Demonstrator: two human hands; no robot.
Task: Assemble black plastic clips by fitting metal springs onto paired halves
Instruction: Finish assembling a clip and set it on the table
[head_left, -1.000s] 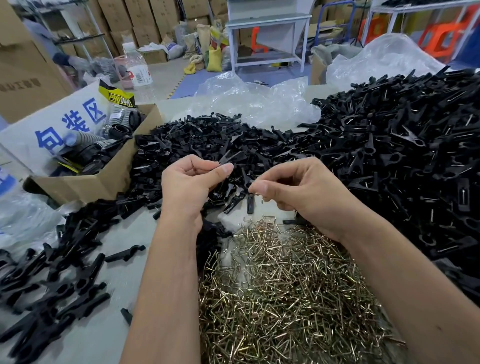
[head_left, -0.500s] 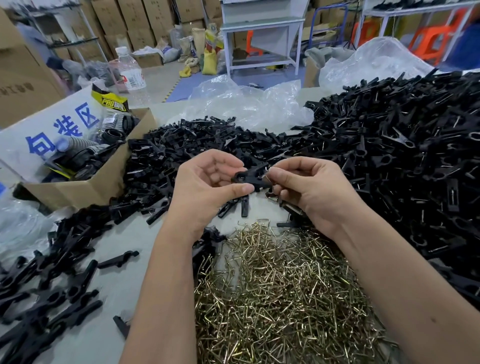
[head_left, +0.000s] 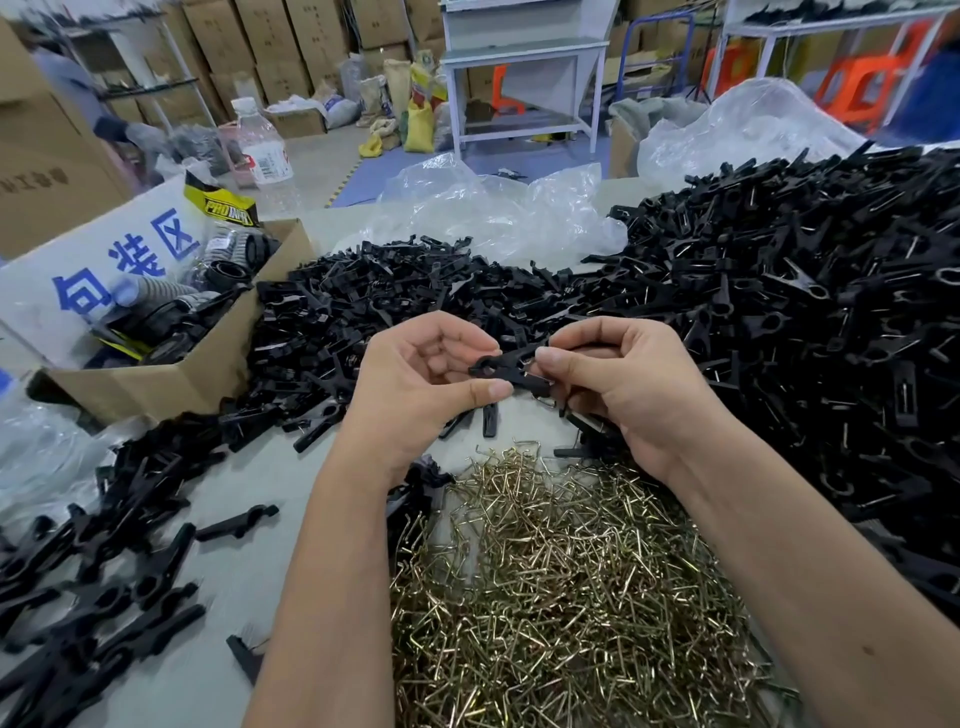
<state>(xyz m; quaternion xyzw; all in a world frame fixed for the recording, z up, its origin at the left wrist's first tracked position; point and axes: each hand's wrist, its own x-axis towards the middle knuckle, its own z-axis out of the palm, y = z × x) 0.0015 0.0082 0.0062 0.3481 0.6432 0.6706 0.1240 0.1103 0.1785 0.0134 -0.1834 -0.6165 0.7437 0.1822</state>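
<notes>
Two paired black clip halves (head_left: 511, 368) are held together between both hands, above the table. My left hand (head_left: 423, 384) pinches their left end with thumb and fingers. My right hand (head_left: 626, 382) grips the right end, where a bit of metal spring shows under the fingertips. A heap of brass-coloured springs (head_left: 561, 582) lies just below my hands. Loose black halves (head_left: 395, 301) are piled behind them.
A very large pile of black clips (head_left: 810, 332) fills the right side. More clips (head_left: 98, 587) lie at the lower left. An open cardboard box (head_left: 171, 379) stands at the left, with crumpled clear plastic bags (head_left: 498, 213) and a water bottle (head_left: 262, 150) behind.
My hands came together from picking in the pile. They now hold two paired halves between them, raised slightly, and the right hand has brought a spring to the clip.
</notes>
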